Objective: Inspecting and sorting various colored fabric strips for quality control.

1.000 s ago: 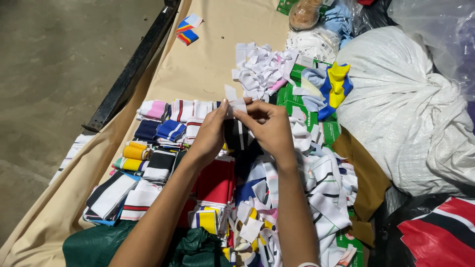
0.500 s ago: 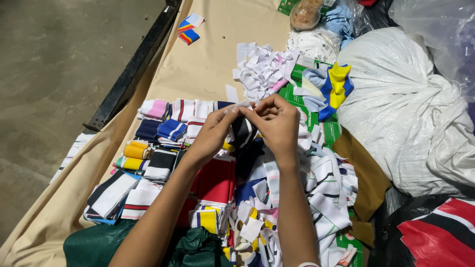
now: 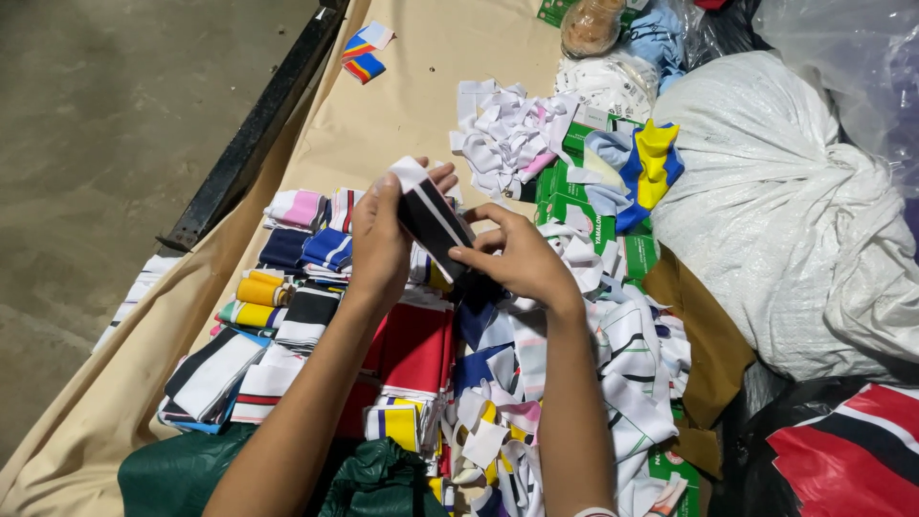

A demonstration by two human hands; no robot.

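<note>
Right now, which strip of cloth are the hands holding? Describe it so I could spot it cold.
Start at the tan cloth covering the table, then find the two hands above the sorted stacks. The left hand and right hand pinch a black strip between them. Unlike its stacked neighbours, it is raised, black with thin white lines.

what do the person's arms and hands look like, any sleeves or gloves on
Both arms are bare along all that shows, with no sleeve in view. The left hand and the right hand wear no gloves, and no rings show. At the bottom edge of the picture a thin pale band appears on the right wrist; too little shows to tell what it is.
</note>
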